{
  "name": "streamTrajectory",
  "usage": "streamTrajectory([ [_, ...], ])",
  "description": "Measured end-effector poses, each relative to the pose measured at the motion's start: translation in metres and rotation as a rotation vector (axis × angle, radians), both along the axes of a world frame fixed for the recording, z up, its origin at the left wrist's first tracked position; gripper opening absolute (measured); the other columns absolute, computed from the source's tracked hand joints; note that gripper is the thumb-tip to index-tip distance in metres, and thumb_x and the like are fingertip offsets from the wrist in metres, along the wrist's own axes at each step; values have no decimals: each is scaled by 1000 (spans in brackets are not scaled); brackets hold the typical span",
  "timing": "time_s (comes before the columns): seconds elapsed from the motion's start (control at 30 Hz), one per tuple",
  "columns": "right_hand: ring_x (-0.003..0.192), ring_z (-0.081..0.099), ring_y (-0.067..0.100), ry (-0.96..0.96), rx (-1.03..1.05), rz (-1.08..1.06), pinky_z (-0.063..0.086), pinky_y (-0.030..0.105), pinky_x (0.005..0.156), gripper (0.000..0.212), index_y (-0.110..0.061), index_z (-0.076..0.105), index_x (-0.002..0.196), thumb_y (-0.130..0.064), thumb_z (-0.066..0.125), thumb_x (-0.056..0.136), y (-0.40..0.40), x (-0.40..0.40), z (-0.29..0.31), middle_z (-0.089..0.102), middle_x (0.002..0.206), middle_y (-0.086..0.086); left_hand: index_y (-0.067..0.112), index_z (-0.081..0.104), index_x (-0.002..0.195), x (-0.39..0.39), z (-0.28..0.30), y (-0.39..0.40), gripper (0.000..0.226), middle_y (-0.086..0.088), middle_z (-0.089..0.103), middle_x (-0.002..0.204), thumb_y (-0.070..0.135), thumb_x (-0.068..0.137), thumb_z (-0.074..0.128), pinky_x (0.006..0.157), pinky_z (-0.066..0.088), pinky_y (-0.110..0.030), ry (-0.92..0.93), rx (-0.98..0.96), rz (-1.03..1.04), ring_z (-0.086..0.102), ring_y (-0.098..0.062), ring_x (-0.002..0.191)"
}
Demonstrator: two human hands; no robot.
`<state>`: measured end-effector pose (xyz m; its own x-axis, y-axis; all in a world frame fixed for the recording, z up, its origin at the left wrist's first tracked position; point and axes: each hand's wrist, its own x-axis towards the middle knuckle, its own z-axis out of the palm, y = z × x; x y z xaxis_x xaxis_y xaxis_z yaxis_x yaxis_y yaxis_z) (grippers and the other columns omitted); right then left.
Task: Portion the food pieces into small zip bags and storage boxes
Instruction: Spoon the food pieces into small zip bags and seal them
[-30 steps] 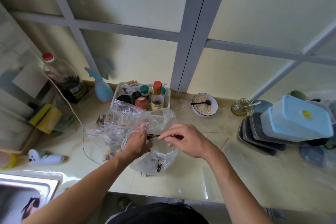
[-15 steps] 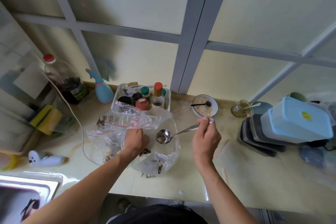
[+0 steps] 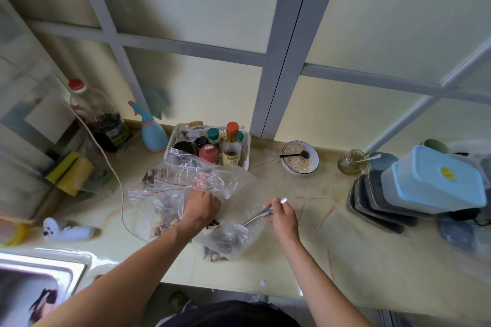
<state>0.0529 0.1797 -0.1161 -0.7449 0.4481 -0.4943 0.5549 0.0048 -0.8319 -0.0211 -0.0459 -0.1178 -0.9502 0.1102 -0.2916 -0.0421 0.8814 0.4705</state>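
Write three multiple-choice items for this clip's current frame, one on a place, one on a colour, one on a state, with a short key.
1. Where does the bowl of oats stand?
A. in the sink
B. on the counter right of the condiment basket
C. on top of the stacked boxes

2. What colour is the lid of the topmost storage box?
A. light blue
B. red
C. black

3. What is the right hand doing?
A. resting flat on the counter
B. holding a metal spoon whose bowl is inside a zip bag
C. gripping the spray bottle

Key: 1 B, the bowl of oats sits on the counter to the right of the condiment basket. 2 A, the storage box has a light blue lid. 3 B, the right hand pinches the metal spoon, which reaches into the zip bag.
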Motion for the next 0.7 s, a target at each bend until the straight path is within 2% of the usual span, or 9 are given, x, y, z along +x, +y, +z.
streamTrajectory([
  [0.1,79,75,24,-39,-52,49,64,47,77,7,-20,66,96,-23,62,99,0,0,-3,75,91,7,0,63,63,2,6,0,26,-16,66,67,16,84,58,56,47,-39,-8,9,44,43,-18,53],
  [0.2,70,73,23,-59,-106,20,63,40,67,5,-18,64,99,-18,60,101,5,0,-6,72,90,12,4,62,68,4,14,3,19,-15,65,70,14,83,57,58,43,-37,-1,13,30,48,-23,60],
  [0.33,78,77,27,4,34,99,65,47,69,8,-16,64,95,-18,61,102,17,-10,13,74,97,17,5,64,63,5,10,-2,49,-14,63,65,38,79,31,58,46,-38,-45,51,24,53,-27,57],
  [0.4,71,75,20,55,230,170,65,42,69,14,-21,65,90,-18,60,102,24,-20,34,74,88,9,8,63,78,11,22,2,41,-17,63,79,37,90,36,62,46,-33,-48,76,47,57,-22,64],
  [0.47,62,72,16,110,405,225,62,37,68,16,-24,65,90,-17,57,102,30,-31,54,71,77,-1,15,55,112,16,34,6,22,-11,60,95,31,96,53,65,46,-22,-6,223,83,60,-16,75],
  [0.53,66,69,17,156,482,259,54,32,67,14,-19,69,95,-17,57,102,34,-41,67,69,76,-4,15,45,134,17,26,7,53,-8,57,115,35,88,61,85,46,-26,93,296,88,58,-22,98],
  [0.57,70,66,17,160,510,279,47,29,66,13,-17,70,98,-18,58,101,35,-44,71,69,79,-3,13,44,136,16,24,8,60,-8,55,118,38,83,59,92,45,-31,118,271,79,55,-23,102],
  [0.67,83,61,21,175,616,328,36,26,69,24,-7,73,93,-24,60,102,33,-47,74,67,86,2,7,54,126,16,21,9,49,-13,58,106,36,87,51,98,48,-44,148,70,3,54,-24,90],
  [0.7,89,60,22,185,675,337,36,25,73,30,-3,73,89,-26,59,102,32,-47,73,64,91,4,2,52,134,17,20,10,62,-19,58,115,40,86,48,101,47,-44,185,53,-31,55,-30,99],
])
